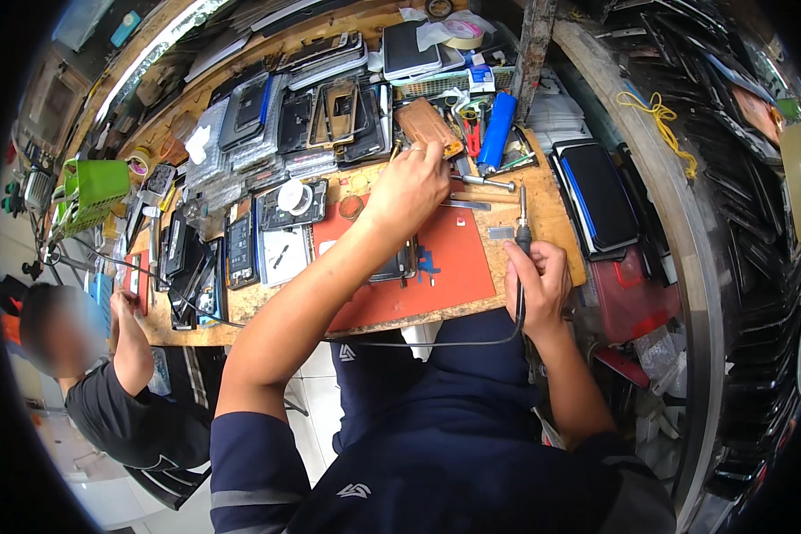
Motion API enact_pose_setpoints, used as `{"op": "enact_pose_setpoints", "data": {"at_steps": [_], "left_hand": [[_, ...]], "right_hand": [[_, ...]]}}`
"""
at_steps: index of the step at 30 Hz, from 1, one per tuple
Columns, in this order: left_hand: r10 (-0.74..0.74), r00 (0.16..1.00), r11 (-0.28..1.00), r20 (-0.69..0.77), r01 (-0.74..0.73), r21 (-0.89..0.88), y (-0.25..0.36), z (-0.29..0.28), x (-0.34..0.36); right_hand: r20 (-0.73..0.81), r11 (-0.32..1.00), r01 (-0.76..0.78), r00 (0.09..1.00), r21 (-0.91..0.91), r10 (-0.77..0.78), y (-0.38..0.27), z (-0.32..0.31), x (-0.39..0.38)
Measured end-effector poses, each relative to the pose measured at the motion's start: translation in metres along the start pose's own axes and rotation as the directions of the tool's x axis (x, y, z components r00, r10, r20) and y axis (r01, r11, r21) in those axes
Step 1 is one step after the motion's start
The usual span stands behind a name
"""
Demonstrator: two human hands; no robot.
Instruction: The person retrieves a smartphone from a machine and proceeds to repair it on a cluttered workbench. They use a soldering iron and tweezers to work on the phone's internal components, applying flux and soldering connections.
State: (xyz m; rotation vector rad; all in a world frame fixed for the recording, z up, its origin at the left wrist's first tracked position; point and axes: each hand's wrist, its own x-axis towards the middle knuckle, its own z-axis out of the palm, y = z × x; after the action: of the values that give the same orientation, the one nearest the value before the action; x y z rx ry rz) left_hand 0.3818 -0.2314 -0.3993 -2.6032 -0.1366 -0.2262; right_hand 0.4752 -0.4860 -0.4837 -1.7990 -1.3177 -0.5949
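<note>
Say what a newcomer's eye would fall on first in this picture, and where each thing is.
Probably the orange-red mat first, bright amid the clutter of the wooden bench. Next, the two hands: the right hand holds a soldering iron right of the mat, and the left hand is beyond it, near a brown block. A green basket stands out at far left.

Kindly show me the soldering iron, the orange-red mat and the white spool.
Soldering iron (523,235), head view: its dark grip.
Orange-red mat (463,256), head view: bare right part.
White spool (293,197), head view: its round face.
</note>
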Motion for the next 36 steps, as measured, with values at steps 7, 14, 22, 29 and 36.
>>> {"op": "enact_pose_setpoints", "data": {"at_steps": [7,14,22,29,36], "left_hand": [[-0.189,0.971,0.982,0.148,0.182,0.060,0.007,-0.006,-0.015],[-0.710,0.683,0.590,0.170,0.709,-0.386,-0.102,-0.034,-0.115],[-0.749,0.640,0.483,0.174,0.706,-0.518,-0.097,-0.007,-0.156],[-0.697,0.668,-0.261,0.262,0.104,-0.960,0.004,-0.078,-0.194],[-0.659,0.731,-0.211,0.177,0.047,-0.976,0.067,-0.055,-0.198]], "right_hand": [[0.040,0.997,-0.033,0.999,0.076,0.030,0.002,-0.003,-0.004],[0.043,0.997,-0.047,0.998,0.056,0.045,0.001,-0.001,-0.004],[-0.006,0.987,0.014,1.000,0.160,-0.013,0.005,-0.006,-0.005],[0.022,0.866,0.018,0.999,0.501,-0.033,-0.041,-0.025,0.029],[0.179,0.692,0.058,0.948,0.719,-0.265,-0.110,0.003,0.070]]}}
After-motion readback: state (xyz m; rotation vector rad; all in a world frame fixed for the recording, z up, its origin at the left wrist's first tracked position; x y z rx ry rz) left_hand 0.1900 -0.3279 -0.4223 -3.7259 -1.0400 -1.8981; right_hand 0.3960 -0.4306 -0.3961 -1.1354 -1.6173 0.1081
